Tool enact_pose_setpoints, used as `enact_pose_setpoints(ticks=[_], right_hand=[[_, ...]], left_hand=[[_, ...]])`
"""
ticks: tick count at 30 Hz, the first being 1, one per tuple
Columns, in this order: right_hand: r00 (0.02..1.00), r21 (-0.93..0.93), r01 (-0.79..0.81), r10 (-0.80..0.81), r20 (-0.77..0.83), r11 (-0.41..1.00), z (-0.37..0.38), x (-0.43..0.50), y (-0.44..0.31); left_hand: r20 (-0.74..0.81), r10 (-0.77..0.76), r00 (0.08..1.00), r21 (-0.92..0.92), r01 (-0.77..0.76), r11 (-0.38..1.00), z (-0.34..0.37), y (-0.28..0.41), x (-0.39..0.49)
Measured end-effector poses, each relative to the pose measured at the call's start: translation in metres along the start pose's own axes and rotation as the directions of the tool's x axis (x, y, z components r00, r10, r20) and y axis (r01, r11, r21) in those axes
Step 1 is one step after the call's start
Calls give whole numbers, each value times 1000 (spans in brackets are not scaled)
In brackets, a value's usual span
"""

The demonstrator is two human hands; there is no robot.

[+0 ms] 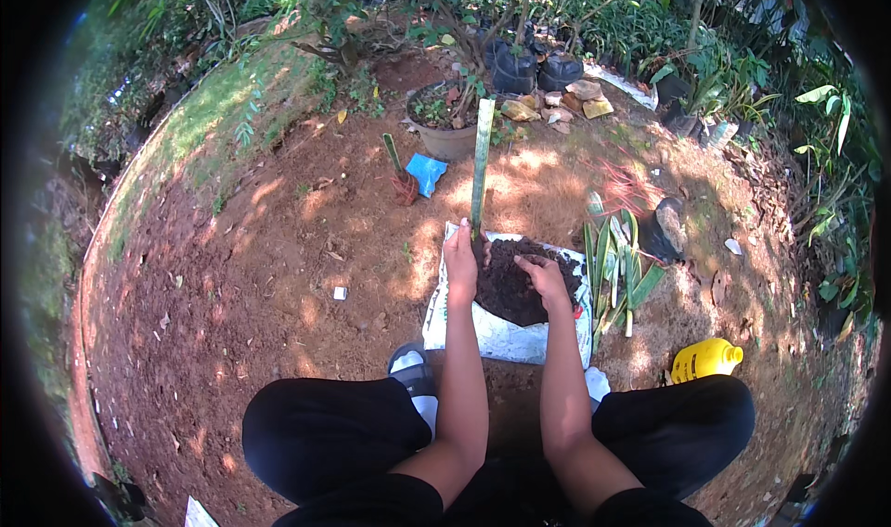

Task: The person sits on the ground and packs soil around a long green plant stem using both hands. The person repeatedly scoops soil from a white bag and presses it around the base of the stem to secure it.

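Observation:
My left hand (461, 262) is closed around the lower end of a tall, upright snake plant leaf (482, 158), with something dark at the leaf's base. Dark potting soil (511, 301) lies heaped on a white plastic sack (480, 335) between my feet. Over the right part of that heap, my right hand (543, 275) reaches with its fingertips at the soil. Whether any soil is between those fingers is hidden. Several cut snake plant leaves (616, 262) lie just right of the sack.
A yellow plastic bottle (704, 361) lies by my right knee. Further right sits a black grow bag (658, 231) near red strings (626, 186). Ahead are a blue scrap (426, 173), a short leaf cutting (393, 152), a potted plant (449, 137) and stones (588, 99).

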State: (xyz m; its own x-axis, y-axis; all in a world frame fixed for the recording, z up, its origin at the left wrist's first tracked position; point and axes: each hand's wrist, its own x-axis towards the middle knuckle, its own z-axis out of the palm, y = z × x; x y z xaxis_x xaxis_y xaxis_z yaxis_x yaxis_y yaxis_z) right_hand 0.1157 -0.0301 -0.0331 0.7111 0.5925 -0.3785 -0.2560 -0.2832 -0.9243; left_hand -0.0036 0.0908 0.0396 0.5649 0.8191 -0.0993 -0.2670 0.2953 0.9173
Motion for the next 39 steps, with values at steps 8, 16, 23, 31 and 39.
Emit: enact_pose_setpoints(ticks=[8, 16, 23, 31, 39], right_hand=[[983, -621, 170, -180, 47, 766, -15, 46, -46], [919, -880, 244, -388, 75, 408, -26, 79, -133], [874, -929, 168, -487, -14, 329, -31, 60, -174], [910, -689, 312, -415, 19, 654, -58, 104, -105], [980, -612, 201, -151, 132, 765, -76, 63, -25]], left_hand=[[-1, 3, 1000, -34, -3, 999, 3, 6, -3], [-28, -6, 1000, -107, 3, 994, 11, 11, -5], [-7, -6, 1000, -147, 5, 989, 18, 5, -3], [3, 12, 1000, -157, -12, 988, 16, 6, -4], [12, -17, 1000, -191, 19, 981, 17, 7, -6]])
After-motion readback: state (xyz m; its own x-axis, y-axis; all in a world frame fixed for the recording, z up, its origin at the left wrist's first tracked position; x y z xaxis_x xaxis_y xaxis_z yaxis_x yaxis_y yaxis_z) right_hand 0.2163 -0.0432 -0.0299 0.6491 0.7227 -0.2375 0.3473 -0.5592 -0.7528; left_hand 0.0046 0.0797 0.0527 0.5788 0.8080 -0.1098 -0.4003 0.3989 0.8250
